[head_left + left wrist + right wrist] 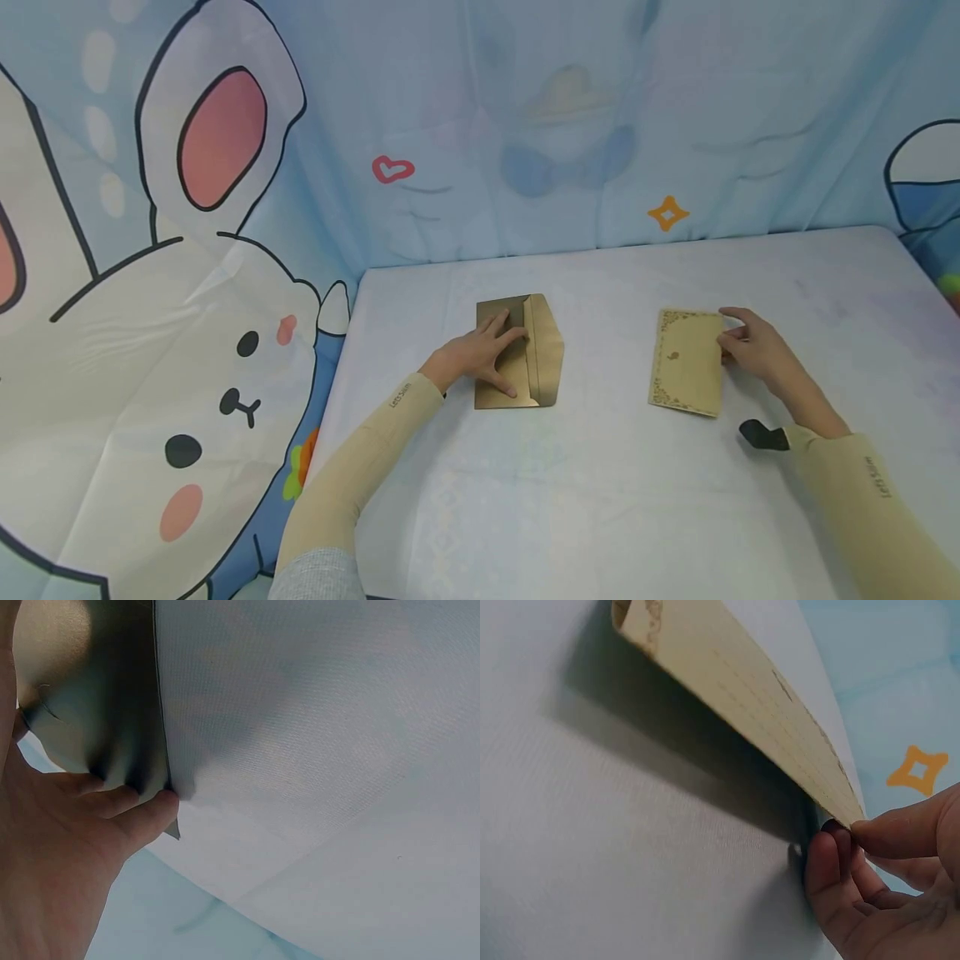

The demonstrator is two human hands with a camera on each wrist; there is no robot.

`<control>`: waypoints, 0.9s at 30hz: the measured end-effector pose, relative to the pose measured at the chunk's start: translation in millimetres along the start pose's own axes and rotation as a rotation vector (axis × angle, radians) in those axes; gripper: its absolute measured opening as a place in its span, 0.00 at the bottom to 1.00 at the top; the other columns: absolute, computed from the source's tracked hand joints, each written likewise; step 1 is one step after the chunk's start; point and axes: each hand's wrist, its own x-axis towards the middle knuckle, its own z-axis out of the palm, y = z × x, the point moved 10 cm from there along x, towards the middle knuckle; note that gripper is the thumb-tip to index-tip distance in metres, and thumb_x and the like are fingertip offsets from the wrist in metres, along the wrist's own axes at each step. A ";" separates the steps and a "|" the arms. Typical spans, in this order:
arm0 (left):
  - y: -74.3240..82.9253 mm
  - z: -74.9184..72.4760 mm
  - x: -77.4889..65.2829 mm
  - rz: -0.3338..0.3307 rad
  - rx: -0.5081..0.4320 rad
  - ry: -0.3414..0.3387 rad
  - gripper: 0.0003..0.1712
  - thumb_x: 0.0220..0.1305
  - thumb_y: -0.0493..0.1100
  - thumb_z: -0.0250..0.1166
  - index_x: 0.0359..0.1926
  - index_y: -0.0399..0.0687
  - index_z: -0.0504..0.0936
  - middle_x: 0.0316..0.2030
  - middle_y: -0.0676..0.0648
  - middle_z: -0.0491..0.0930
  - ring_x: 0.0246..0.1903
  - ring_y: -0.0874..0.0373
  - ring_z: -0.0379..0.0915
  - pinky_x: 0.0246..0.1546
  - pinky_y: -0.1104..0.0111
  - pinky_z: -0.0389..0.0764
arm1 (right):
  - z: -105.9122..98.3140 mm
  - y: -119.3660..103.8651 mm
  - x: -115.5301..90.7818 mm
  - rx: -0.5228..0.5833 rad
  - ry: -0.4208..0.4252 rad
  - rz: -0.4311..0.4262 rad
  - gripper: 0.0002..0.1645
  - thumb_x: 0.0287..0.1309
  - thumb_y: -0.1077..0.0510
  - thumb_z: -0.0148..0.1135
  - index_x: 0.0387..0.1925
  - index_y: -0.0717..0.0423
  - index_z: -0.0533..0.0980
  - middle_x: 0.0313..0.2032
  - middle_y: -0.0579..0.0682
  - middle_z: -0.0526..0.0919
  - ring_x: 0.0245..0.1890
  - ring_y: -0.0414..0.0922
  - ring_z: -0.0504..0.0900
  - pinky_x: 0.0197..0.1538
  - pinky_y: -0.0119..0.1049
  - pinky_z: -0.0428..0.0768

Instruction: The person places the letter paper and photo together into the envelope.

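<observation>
A gold envelope lies on the table at centre, its pointed flap unfolded to the right. My left hand rests on the envelope's body with fingers spread; in the left wrist view, the fingertips of that hand touch the shiny gold surface near its edge. To the right is a cream card with an ornate brown border and a small motif in the middle. Its right edge is pinched between thumb and fingers of my right hand. The right wrist view shows the card tilted above the cloth, casting a shadow.
A white cloth covers the table. Behind it hangs a light blue printed curtain, and a large cartoon rabbit print fills the left side. A black piece sticks out from the right sleeve at the wrist.
</observation>
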 end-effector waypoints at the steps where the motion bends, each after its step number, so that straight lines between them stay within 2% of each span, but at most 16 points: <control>1: 0.1 -0.1 0.0 0.001 0.000 -0.001 0.64 0.48 0.75 0.71 0.79 0.68 0.45 0.80 0.38 0.31 0.80 0.38 0.35 0.64 0.44 0.73 | 1.2 0.0 0.4 0.020 -0.009 -0.003 0.36 0.76 0.60 0.46 0.76 0.68 0.48 0.52 0.73 0.72 0.37 0.47 0.82 0.33 0.33 0.80; 4: -0.2 0.5 0.1 0.000 0.003 -0.003 0.65 0.48 0.75 0.70 0.79 0.68 0.45 0.80 0.38 0.31 0.80 0.39 0.35 0.64 0.44 0.73 | 3.5 -1.5 0.5 0.057 -0.027 -0.007 0.36 0.76 0.58 0.46 0.77 0.67 0.48 0.53 0.74 0.72 0.34 0.35 0.79 0.34 0.29 0.79; 6: -0.2 0.5 0.1 0.002 0.006 -0.003 0.65 0.48 0.75 0.70 0.79 0.68 0.45 0.80 0.38 0.31 0.80 0.39 0.35 0.64 0.44 0.73 | 4.9 -3.1 0.5 0.072 -0.036 -0.004 0.37 0.77 0.57 0.46 0.78 0.65 0.47 0.55 0.75 0.72 0.33 0.32 0.77 0.34 0.26 0.78; 10: 0.4 -0.1 0.2 0.003 0.005 0.000 0.65 0.48 0.75 0.70 0.79 0.67 0.45 0.80 0.38 0.32 0.80 0.38 0.35 0.63 0.44 0.74 | 7.4 -6.2 1.1 0.101 -0.053 0.002 0.38 0.77 0.56 0.46 0.78 0.64 0.46 0.56 0.75 0.72 0.33 0.31 0.78 0.35 0.24 0.76; 15: -0.8 0.3 0.4 -0.001 -0.004 -0.005 0.65 0.49 0.75 0.70 0.79 0.68 0.44 0.80 0.38 0.31 0.80 0.39 0.35 0.63 0.44 0.73 | 11.9 -11.2 4.4 0.132 -0.069 -0.043 0.38 0.78 0.54 0.47 0.78 0.63 0.47 0.55 0.74 0.73 0.33 0.28 0.78 0.36 0.24 0.78; 27: -1.3 1.7 1.1 0.000 -0.017 -0.009 0.66 0.48 0.75 0.71 0.79 0.68 0.44 0.80 0.39 0.30 0.80 0.39 0.34 0.65 0.44 0.72 | 21.3 -27.5 6.4 0.124 -0.080 -0.082 0.37 0.77 0.54 0.48 0.78 0.61 0.48 0.55 0.73 0.76 0.34 0.28 0.78 0.38 0.23 0.78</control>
